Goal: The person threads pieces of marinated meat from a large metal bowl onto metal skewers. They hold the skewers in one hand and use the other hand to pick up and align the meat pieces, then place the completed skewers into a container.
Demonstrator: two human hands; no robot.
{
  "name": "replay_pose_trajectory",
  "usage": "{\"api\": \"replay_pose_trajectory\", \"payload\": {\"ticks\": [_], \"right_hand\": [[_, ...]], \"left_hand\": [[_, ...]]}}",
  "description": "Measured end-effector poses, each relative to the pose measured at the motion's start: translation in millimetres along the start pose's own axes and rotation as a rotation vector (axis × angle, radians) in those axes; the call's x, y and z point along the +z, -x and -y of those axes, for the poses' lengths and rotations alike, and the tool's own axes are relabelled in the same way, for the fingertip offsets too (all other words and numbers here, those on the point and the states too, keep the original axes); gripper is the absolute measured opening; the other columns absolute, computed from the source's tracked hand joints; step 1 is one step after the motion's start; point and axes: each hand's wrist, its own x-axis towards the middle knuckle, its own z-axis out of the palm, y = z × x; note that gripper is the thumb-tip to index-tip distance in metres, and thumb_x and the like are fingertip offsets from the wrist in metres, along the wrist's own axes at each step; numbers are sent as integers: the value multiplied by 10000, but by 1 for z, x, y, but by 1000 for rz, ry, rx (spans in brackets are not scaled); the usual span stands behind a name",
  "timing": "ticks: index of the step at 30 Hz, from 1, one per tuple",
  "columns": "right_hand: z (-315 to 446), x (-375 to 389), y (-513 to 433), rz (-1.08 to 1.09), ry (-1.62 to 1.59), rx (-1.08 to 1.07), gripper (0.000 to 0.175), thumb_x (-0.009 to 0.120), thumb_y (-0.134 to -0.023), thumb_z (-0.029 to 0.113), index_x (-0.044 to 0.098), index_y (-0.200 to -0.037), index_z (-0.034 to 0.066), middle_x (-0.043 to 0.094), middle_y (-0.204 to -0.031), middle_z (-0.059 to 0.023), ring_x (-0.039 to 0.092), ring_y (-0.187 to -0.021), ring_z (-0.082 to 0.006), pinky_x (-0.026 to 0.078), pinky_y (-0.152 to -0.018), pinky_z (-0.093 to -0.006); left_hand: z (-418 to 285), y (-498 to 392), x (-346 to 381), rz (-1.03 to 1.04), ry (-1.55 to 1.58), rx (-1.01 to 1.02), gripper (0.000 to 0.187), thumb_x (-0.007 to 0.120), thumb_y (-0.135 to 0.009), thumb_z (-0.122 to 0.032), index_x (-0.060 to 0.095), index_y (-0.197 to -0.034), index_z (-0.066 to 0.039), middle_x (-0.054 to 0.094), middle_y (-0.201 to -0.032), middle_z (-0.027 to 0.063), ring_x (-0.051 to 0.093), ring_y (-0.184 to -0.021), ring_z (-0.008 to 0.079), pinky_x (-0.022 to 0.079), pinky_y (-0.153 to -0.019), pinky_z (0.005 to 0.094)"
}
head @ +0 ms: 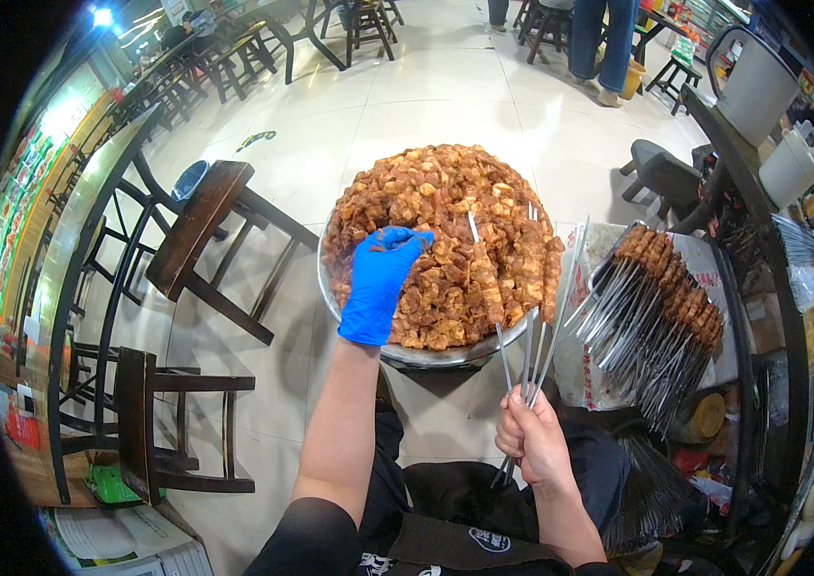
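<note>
Before me stands a wide metal basin heaped with chunks of marinated raw meat. My left hand, in a blue glove, rests on the left side of the heap with its fingers curled in; whether a chunk is between them cannot be told. My bare right hand grips several flat metal skewers below the basin's front right rim. A skewer of meat chunks slants over the heap, its bare tip sticking out at the top. More threaded meat is on the skewers to its right.
Finished meat skewers lie piled on a covered surface at right. Past them runs a dark counter edge with a white jug. Wooden stools stand at left. A person's legs are at the back.
</note>
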Motion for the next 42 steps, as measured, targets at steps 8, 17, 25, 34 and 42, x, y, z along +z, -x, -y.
{"api": "replay_pose_trajectory", "payload": {"ticks": [8,17,25,34,42], "right_hand": [[0,-1,2,36,12,25,159,440,-1001,209,486,-924,78,284,-544,58,214,-411,-43,191,-386,-215],[3,0,7,191,126,163,129,454,-991,172,485,-922,67,299,-538,63,231,-423,-45,193,-400,-219],[2,3,9,165,189,154,133,468,-984,179,497,-921,67,288,-528,57,227,-417,-46,186,-393,-223],[3,2,9,187,156,136,122,464,-992,171,490,-935,66,307,-547,66,243,-429,-42,189,-404,-223],[4,0,8,156,104,83,134,459,-994,171,494,-926,61,299,-537,61,237,-418,-46,187,-399,-223]], "left_hand": [[-7,-3,-17,200,897,-341,262,568,-920,-186,574,-1138,-41,553,-857,24,511,-721,119,440,-647,246],[-14,-2,-23,125,1172,-246,378,604,-885,-99,501,-1240,-22,585,-840,53,550,-730,134,403,-596,261],[-5,-9,-24,86,1178,-140,349,557,-896,-49,506,-1238,4,588,-1119,182,597,-758,179,529,-642,279],[-2,2,-17,183,1262,-153,336,519,-924,-81,504,-1226,66,526,-1251,242,617,-824,212,557,-696,262],[4,10,-9,338,1156,-123,339,529,-921,-82,497,-1209,95,585,-1122,206,628,-883,210,540,-811,261]]}}
